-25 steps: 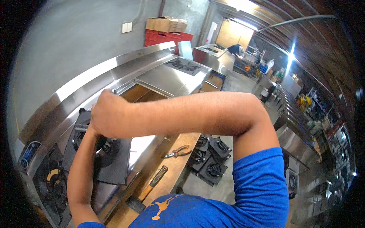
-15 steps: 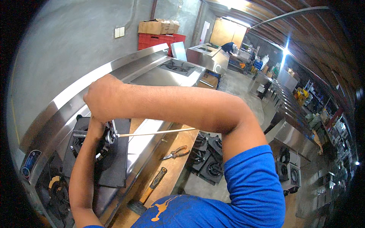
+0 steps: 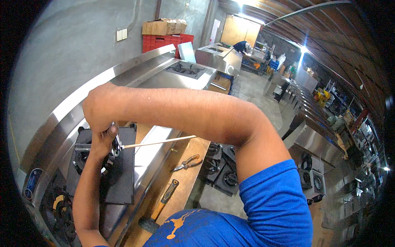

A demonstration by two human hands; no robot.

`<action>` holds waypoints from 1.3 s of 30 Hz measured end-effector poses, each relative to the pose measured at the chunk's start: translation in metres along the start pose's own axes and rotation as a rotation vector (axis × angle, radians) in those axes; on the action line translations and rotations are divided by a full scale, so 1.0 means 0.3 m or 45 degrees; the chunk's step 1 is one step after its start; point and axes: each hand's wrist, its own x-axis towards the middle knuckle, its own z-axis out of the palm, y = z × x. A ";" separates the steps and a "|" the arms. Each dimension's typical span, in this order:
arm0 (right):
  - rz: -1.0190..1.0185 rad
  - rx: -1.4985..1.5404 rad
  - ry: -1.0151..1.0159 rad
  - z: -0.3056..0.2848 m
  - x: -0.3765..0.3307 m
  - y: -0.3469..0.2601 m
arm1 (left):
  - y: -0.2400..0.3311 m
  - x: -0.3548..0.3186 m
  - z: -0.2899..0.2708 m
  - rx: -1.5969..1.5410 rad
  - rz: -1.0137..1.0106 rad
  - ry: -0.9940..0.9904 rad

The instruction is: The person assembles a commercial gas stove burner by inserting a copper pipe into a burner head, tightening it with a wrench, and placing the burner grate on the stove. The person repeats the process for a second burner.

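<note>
Black rectangular metal burner plate [image 3: 123, 185] lies on the stainless-steel counter [image 3: 153, 142], directly beneath the person's two hands. Its finish is matte and its outline straight-edged; the raised fittings near its middle are partly hidden by the left forearm.

Left hand [image 3: 103, 142]: positioned low over the plate, thumb bent against a polished silver metal tool [image 3: 117, 135]. The fingers are turned away, so how firmly they close on it cannot be told. Right hand [image 3: 100, 108]: curled, knuckles uppermost, directly above the left. Its palm is hidden; whether it holds anything cannot be told. The stacked position probably keeps both hands in line over the fittings, with the raised right elbow giving clearance.

A thin, straight, tan rod [image 3: 160, 141] extends sideways from beside the silver tool and passes behind the right forearm. Its far end is hidden.

Along the counter's front runs a smooth brown wooden board [image 3: 190, 178]. It bears steel pliers with orange-and-black handles [image 3: 187, 163] and a dark-headed hammer with an orange-and-black handle [image 3: 164, 199]. Both lie apart from the plate, presumably placed there to stay within reach without crowding the work surface.
</note>
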 end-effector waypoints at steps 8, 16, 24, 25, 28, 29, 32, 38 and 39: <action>0.074 0.021 0.013 0.006 0.019 0.010 | 0.043 -0.007 0.024 -0.017 0.010 0.023; 0.283 0.064 0.044 0.086 0.065 0.148 | 0.077 0.038 0.025 0.061 0.026 -0.042; 0.246 0.183 0.324 0.078 0.046 0.136 | 0.074 0.056 0.037 0.010 0.043 -0.002; 0.218 0.201 0.376 0.077 0.042 0.127 | 0.075 0.055 0.037 0.050 0.014 0.001; 0.209 0.197 0.499 0.090 0.043 0.102 | 0.078 0.048 0.043 0.180 0.007 0.075; 0.214 0.180 0.532 0.097 0.049 0.099 | 0.078 0.050 0.042 0.163 -0.001 0.053; 0.272 0.156 0.536 0.112 0.073 0.119 | 0.074 0.069 0.030 0.182 -0.036 -0.024; 0.240 0.247 0.518 0.120 0.057 0.161 | 0.064 0.075 0.025 -0.004 -0.063 -0.114; 0.233 0.240 0.531 0.118 0.050 0.154 | 0.063 0.077 0.029 -0.046 -0.031 -0.106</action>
